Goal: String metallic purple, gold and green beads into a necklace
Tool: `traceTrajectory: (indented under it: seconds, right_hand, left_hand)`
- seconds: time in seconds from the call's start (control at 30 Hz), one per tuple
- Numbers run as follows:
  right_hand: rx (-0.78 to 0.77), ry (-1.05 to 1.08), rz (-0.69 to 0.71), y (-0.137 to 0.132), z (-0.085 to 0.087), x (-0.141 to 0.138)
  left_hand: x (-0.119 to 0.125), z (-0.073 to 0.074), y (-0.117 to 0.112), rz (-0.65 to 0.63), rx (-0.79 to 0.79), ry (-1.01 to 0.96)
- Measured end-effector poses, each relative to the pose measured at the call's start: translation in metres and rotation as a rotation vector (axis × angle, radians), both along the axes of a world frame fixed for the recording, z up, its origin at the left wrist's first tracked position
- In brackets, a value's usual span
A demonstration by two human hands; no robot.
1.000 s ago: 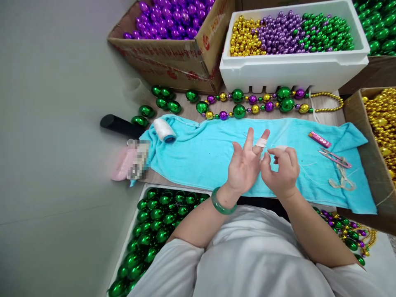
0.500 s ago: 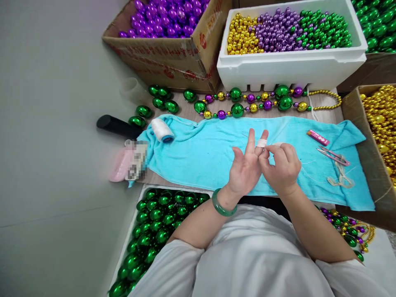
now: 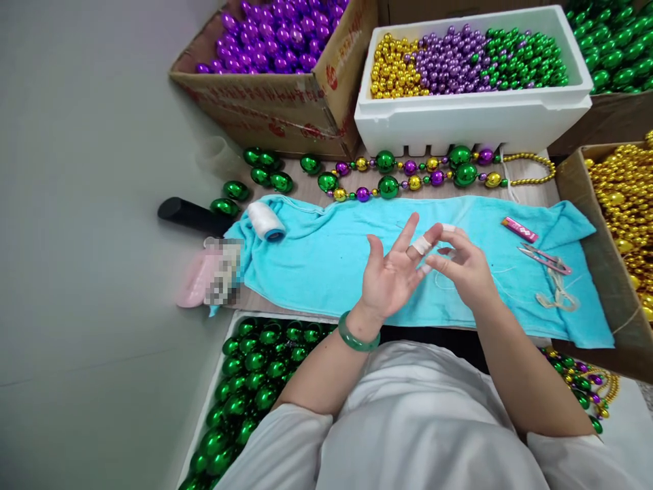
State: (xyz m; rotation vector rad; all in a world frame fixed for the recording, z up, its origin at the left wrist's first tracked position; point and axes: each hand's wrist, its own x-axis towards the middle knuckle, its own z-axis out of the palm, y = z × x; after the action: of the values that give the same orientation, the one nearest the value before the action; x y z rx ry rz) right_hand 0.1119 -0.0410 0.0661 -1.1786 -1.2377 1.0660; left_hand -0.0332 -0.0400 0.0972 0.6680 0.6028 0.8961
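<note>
Both hands hover over a turquoise towel (image 3: pixel 326 258). My left hand (image 3: pixel 390 272) is palm up with its fingers spread, and its index finger carries a white tape wrap (image 3: pixel 421 245). A green bangle (image 3: pixel 357 335) sits on that wrist. My right hand (image 3: pixel 462 265) touches the taped finger, its thumb and fingertips pinched on a thin white thread (image 3: pixel 503 271) that trails right across the towel. A finished strand of green, gold and purple beads (image 3: pixel 413 173) lies beyond the towel.
A white thread spool (image 3: pixel 266 221), a pink cutter (image 3: pixel 519 229) and snips (image 3: pixel 543 256) lie on the towel. A foam box of small beads (image 3: pixel 474 116), boxes of purple (image 3: pixel 275 41) and gold beads (image 3: pixel 622 204), and a tray of green beads (image 3: pixel 249 381) surround it.
My left hand has turned palm up and spread its fingers wider. My right hand has shifted slightly up and left along the taped finger. The view has drifted a little.
</note>
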Motion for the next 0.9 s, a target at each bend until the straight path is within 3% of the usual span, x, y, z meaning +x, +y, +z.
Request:
traceTrajectory:
  seconds: [0.13, 0.2, 0.33, 0.43, 0.6, 0.77, 0.9]
  right_hand:
    - [-0.288, 0.309, 0.088, 0.003, -0.006, 0.001]
    - [-0.402, 0.519, 0.074, 0.003, -0.01, 0.0]
    - [-0.399, 0.796, 0.099, 0.005, -0.014, 0.004]
    - [-0.395, 0.86, 0.119, 0.006, -0.016, 0.01]
    - [-0.362, 0.919, 0.131, 0.002, -0.013, 0.009]
    - [-0.335, 1.02, 0.138, -0.003, -0.001, 0.009]
    - [-0.303, 1.035, 0.114, -0.003, 0.001, 0.013]
  left_hand:
    - [-0.001, -0.004, 0.0, -0.124, -0.084, -0.03]
    - [-0.002, -0.004, 0.003, -0.109, -0.097, -0.045]
    - [-0.009, -0.003, 0.014, 0.154, -0.043, 0.007]
    - [-0.009, -0.006, 0.018, 0.262, 0.017, 0.05]
    - [0.005, -0.026, 0.016, 0.459, 0.099, 0.33]
    - [0.018, -0.043, 0.011, 0.191, -0.065, 0.418]
    - [0.026, -0.045, 0.006, 0.094, -0.081, 0.403]
